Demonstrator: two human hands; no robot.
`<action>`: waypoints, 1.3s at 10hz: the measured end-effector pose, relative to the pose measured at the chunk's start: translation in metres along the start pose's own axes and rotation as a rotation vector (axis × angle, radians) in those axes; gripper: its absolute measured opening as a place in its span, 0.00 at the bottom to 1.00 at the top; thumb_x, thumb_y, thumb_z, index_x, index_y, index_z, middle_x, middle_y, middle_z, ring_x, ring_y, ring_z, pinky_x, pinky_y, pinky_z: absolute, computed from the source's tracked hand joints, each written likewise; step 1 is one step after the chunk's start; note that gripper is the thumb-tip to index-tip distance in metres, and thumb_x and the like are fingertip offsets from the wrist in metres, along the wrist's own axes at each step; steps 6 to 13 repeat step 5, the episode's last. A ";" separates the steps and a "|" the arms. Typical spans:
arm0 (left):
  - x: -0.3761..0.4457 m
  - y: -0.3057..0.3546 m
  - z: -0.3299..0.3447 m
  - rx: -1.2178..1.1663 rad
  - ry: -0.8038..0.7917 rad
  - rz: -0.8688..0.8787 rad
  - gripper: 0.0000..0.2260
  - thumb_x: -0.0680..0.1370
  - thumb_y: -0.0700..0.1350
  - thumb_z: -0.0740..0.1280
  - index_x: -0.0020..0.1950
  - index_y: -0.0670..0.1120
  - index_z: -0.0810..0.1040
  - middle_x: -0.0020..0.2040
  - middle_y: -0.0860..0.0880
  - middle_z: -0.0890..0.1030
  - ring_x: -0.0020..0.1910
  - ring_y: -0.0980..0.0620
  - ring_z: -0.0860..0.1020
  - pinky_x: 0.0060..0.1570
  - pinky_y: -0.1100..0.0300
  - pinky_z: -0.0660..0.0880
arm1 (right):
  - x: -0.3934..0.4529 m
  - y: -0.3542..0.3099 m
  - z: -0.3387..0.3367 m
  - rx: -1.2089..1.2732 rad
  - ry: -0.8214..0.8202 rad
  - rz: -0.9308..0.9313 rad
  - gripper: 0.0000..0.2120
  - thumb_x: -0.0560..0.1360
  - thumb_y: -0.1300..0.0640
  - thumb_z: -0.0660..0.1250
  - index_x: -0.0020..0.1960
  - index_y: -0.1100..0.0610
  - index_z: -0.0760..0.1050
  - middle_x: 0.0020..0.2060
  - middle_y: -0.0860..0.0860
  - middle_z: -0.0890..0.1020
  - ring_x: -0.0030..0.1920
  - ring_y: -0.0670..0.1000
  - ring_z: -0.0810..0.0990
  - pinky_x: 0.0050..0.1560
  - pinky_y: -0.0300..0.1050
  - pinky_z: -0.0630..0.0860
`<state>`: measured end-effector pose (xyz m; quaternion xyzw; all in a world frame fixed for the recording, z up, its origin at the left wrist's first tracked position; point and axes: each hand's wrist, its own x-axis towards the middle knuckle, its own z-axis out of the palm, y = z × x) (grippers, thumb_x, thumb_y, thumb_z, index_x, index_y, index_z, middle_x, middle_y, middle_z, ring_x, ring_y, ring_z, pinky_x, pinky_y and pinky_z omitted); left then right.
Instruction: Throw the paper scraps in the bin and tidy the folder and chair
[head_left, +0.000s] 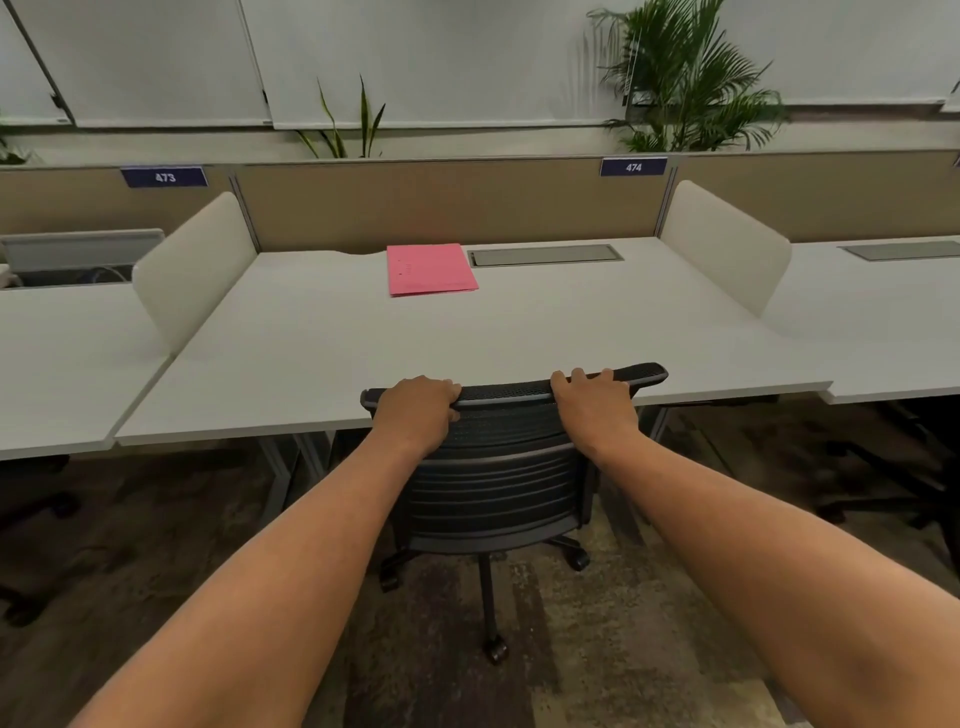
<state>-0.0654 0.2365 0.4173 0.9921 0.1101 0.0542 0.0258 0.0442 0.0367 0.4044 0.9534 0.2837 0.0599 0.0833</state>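
A black mesh office chair (496, 483) stands at the front edge of the white desk (322, 353), its seat tucked under the top. My left hand (415, 410) grips the left part of the backrest's top rail. My right hand (592, 410) grips the same rail further right. A closed pink folder (428, 269) lies flat at the back middle of the desk, beside a grey cable hatch (545, 255). No paper scraps and no bin show in this view.
White side screens (195, 265) (727, 244) flank the desk, and a beige partition (447, 202) closes its back. Neighbouring desks sit left and right. Another chair's base (883, 499) stands on the carpet at right. Plants (691, 78) rise behind the partition.
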 end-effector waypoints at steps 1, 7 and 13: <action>-0.001 0.001 0.003 -0.037 0.009 -0.004 0.06 0.81 0.48 0.62 0.54 0.47 0.74 0.48 0.46 0.81 0.45 0.47 0.78 0.41 0.53 0.73 | -0.002 -0.002 0.002 -0.015 -0.038 0.003 0.24 0.78 0.52 0.64 0.70 0.58 0.63 0.63 0.59 0.75 0.62 0.66 0.73 0.59 0.65 0.74; 0.017 0.002 -0.028 -0.021 0.238 -0.118 0.28 0.81 0.60 0.52 0.77 0.46 0.61 0.79 0.46 0.60 0.79 0.41 0.51 0.74 0.46 0.52 | 0.012 -0.004 -0.036 0.167 0.142 -0.021 0.37 0.77 0.32 0.41 0.79 0.52 0.49 0.80 0.55 0.49 0.79 0.61 0.43 0.75 0.68 0.45; 0.017 0.002 -0.028 -0.021 0.238 -0.118 0.28 0.81 0.60 0.52 0.77 0.46 0.61 0.79 0.46 0.60 0.79 0.41 0.51 0.74 0.46 0.52 | 0.012 -0.004 -0.036 0.167 0.142 -0.021 0.37 0.77 0.32 0.41 0.79 0.52 0.49 0.80 0.55 0.49 0.79 0.61 0.43 0.75 0.68 0.45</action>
